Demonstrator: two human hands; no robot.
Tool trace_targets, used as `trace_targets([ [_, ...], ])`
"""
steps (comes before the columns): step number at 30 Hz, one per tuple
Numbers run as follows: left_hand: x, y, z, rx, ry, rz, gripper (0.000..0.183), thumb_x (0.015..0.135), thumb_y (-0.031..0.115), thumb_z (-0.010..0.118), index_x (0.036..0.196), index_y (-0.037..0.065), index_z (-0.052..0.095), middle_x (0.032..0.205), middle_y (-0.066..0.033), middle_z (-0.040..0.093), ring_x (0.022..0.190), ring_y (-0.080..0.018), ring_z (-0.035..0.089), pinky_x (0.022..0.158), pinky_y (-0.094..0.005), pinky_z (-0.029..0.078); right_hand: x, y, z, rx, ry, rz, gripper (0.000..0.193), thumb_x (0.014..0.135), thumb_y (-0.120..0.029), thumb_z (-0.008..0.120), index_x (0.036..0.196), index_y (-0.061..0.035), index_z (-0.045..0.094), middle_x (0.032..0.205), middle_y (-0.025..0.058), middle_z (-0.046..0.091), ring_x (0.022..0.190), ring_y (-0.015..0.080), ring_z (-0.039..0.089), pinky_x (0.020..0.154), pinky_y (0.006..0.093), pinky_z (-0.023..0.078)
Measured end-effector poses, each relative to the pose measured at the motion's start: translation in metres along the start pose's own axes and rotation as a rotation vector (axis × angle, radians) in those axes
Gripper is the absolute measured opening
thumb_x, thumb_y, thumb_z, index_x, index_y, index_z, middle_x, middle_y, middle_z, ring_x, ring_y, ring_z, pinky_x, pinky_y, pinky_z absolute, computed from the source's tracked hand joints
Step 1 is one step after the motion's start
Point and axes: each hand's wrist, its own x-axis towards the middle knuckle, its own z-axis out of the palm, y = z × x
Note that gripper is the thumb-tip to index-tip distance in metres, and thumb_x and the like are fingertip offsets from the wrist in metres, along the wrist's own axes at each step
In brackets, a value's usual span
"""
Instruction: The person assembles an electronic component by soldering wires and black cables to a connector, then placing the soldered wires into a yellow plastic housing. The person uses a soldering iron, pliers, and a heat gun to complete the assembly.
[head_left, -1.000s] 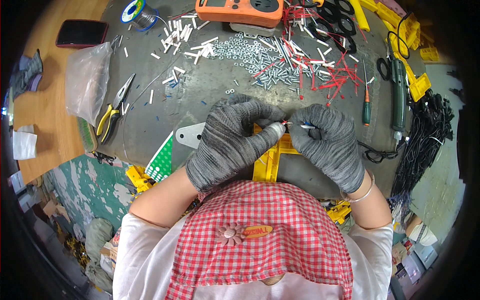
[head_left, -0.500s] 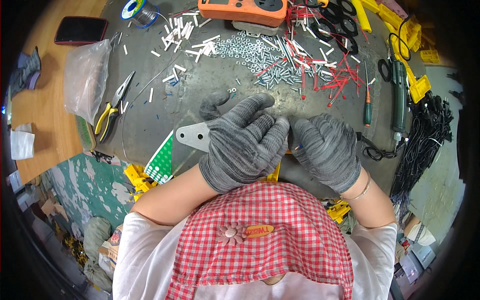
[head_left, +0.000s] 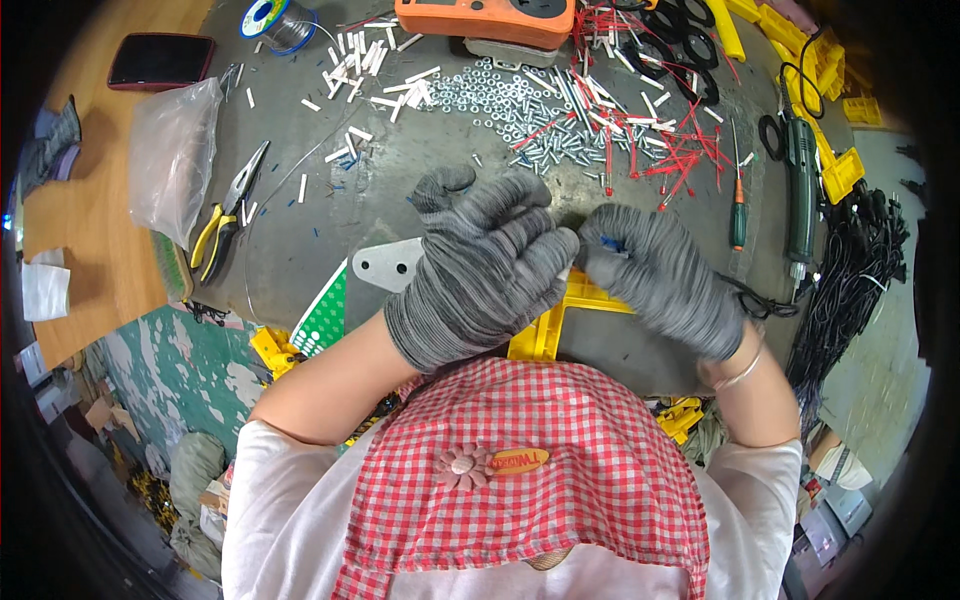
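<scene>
Both my hands wear grey knitted gloves and meet above the near part of the workbench. My left hand (head_left: 485, 265) has its thumb side pressed together, with a small whitish tip at the fingertips, too hidden to name; its outer fingers are curled and raised. Close beside it, my right hand (head_left: 665, 275) pinches a small blue piece (head_left: 612, 243) between thumb and fingers. Beneath both hands lies a yellow plastic frame (head_left: 540, 335), partly covered. A grey metal plate with holes (head_left: 384, 266) juts out left of my left hand, near a green-and-white sheet (head_left: 325, 315).
Loose screws (head_left: 560, 145), nuts (head_left: 465, 95), white sleeves (head_left: 355, 65) and red wires (head_left: 685, 155) lie beyond my hands. Pliers (head_left: 230, 215), a plastic bag (head_left: 175, 155) and a phone (head_left: 160, 60) are at left. At right are a screwdriver (head_left: 738, 215), an electric screwdriver (head_left: 800, 190) and black cables (head_left: 850, 275).
My right hand has turned and shifted slightly up and right, uncovering more of the yellow frame. My left hand has moved slightly up, its outer fingers curling further.
</scene>
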Motion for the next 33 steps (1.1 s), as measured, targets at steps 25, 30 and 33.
trace_targets([
  [25, 0.000, -0.010, -0.008, -0.337, -0.139, -0.188, 0.026, 0.072, 0.013, 0.077, 0.097, 0.009, 0.069, 0.107, -0.0109, 0.066, 0.113, -0.0311, 0.054, 0.099, -0.0436, 0.036, 0.004, -0.005, 0.001, -0.502, 0.190, -0.327, 0.018, 0.080, -0.017, 0.068, 0.094, -0.0067, 0.067, 0.084, 0.0093, 0.065, 0.082, 0.0305, 0.060, 0.080, 0.0415, 0.044],
  [30, 0.013, -0.003, -0.042, -0.145, -0.321, -0.072, 0.028, 0.071, 0.020, 0.078, 0.098, 0.017, 0.071, 0.101, -0.0035, 0.064, 0.105, -0.0255, 0.055, 0.096, -0.0463, 0.036, 0.004, 0.012, -0.006, -0.400, 0.219, -0.292, 0.017, 0.082, -0.018, 0.073, 0.093, -0.0056, 0.066, 0.083, 0.0073, 0.061, 0.077, 0.0235, 0.057, 0.070, 0.0365, 0.045],
  [33, 0.004, 0.023, -0.030, 0.013, -0.352, 0.039, 0.021, 0.075, 0.023, 0.071, 0.095, 0.017, 0.070, 0.102, -0.0023, 0.062, 0.101, -0.0205, 0.056, 0.093, -0.0483, 0.037, 0.005, 0.004, 0.001, -0.380, 0.240, -0.233, 0.018, 0.084, -0.017, 0.074, 0.094, -0.0043, 0.068, 0.081, 0.0078, 0.061, 0.078, 0.0221, 0.058, 0.073, 0.0341, 0.049],
])
